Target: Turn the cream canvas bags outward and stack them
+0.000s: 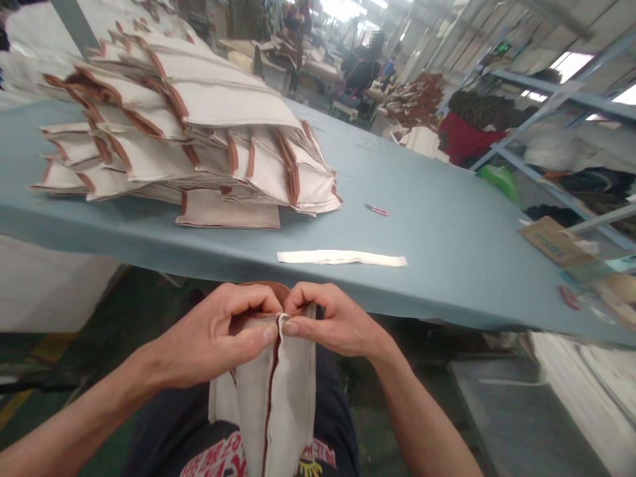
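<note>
Both hands meet over my lap, just below the table's front edge. My left hand (pixel 218 334) and my right hand (pixel 328 321) pinch the top edge of a cream fabric bag piece with brown trim (pixel 278 397), thumbs pressed together at its seam. The piece hangs down between my knees. A big pile of similar cream and brown bag pieces (pixel 189 126) lies on the blue-grey table (pixel 447 225) ahead to the left. Closer, a folded white fabric strip (pixel 342 258) lies flat near the table edge.
A small red-handled tool (pixel 376 210) lies on the table right of the pile. Metal shelving with fabric bundles (pixel 546 132) and a cardboard box (pixel 551 240) stand at the right. A person (pixel 365 66) sits at a far workstation.
</note>
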`<move>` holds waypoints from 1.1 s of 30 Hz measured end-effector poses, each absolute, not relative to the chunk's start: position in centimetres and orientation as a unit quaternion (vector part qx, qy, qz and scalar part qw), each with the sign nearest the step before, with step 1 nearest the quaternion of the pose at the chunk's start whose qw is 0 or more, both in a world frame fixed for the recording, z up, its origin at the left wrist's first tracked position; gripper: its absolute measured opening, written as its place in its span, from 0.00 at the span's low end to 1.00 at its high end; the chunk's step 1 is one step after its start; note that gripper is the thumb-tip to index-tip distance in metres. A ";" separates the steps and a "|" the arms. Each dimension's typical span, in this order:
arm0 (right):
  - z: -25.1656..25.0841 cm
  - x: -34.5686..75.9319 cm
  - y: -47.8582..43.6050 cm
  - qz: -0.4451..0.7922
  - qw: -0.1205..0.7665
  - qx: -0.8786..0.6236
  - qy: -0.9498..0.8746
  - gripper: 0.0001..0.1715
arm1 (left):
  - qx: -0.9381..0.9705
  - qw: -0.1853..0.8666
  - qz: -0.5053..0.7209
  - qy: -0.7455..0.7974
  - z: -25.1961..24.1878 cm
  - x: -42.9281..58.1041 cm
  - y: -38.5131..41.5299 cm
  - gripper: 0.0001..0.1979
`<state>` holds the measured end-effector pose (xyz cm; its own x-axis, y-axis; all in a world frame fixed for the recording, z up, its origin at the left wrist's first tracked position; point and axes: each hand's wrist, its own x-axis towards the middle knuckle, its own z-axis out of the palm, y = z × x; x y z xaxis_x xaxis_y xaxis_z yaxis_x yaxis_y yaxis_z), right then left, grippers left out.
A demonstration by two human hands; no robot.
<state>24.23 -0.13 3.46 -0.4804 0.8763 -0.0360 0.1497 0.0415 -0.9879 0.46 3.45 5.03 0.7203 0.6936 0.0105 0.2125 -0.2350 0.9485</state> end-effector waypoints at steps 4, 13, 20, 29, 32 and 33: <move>3.4 24.7 -0.2 0.566 0.327 -0.392 -0.647 0.25 | 0.740 0.549 0.214 0.322 4.9 0.8 3.5 0.14; 4.0 24.5 -0.6 0.472 0.345 -0.414 -0.698 0.14 | 0.753 0.533 0.204 0.327 4.6 0.5 3.9 0.16; 4.9 24.2 -1.0 0.452 0.328 -0.412 -0.720 0.14 | 0.804 0.480 0.184 0.299 5.3 -0.5 4.2 0.11; 4.9 23.9 -1.3 0.404 0.317 -0.419 -0.749 0.13 | 0.851 0.413 0.146 0.290 6.2 -1.3 4.5 0.15; 5.3 23.7 -1.4 0.412 0.303 -0.431 -0.743 0.12 | 0.888 0.316 0.206 0.265 6.1 -0.8 3.3 0.14; 5.5 23.6 -1.5 0.413 0.297 -0.437 -0.742 0.11 | 0.897 0.280 0.227 0.256 6.0 -0.6 2.9 0.14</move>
<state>23.61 -1.46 5.49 -0.4414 0.8938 0.0795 0.4033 0.2767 -0.8722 -0.64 2.91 5.98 0.7659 0.5861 0.2642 0.3314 -0.7120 0.6190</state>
